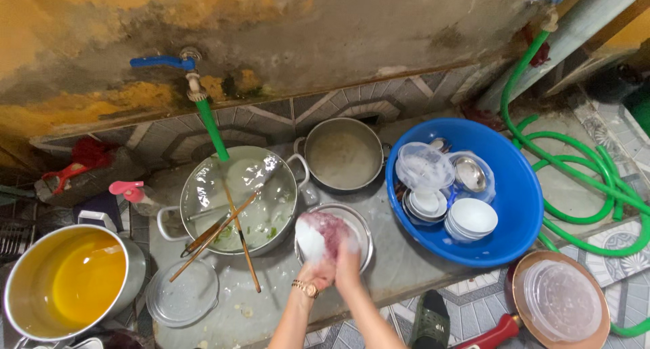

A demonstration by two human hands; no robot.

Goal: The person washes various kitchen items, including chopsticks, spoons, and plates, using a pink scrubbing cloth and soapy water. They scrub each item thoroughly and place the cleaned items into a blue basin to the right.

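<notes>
A small white bowl (310, 244) is held tilted on its edge just above a shallow metal basin (359, 227) that stands on the wet bench (399, 254), near its front edge. The bowl lies up and slightly left of the left hand (318, 271), whose grip is closed around the bowl's lower rim; a gold-coloured watch (306, 288) is worn on that wrist. The right hand (349, 257) is set just beside it, to the right, its grip pressed onto a soapy pinkish scrubbing pad (332, 228) that rests against the inside of the bowl, so both hands are in contact with the work and neither is nearer than the other. The bowl's open face is turned towards the right hand. To the left, a large metal pot (271, 207) of cloudy water is seen, with wooden chopsticks (217, 234) laid across its rim and a green hose (211, 129) hanging into it from a blue-handled tap (162, 62). Behind the basin a second pot (344, 153) stands. To the right, a blue plastic tub (514, 207) holds stacked white bowls (472, 219) and clear containers. A pink-capped bottle (132, 192) is placed at the far left; its label cannot be made out. No signs are visible on the stained wall.
</notes>
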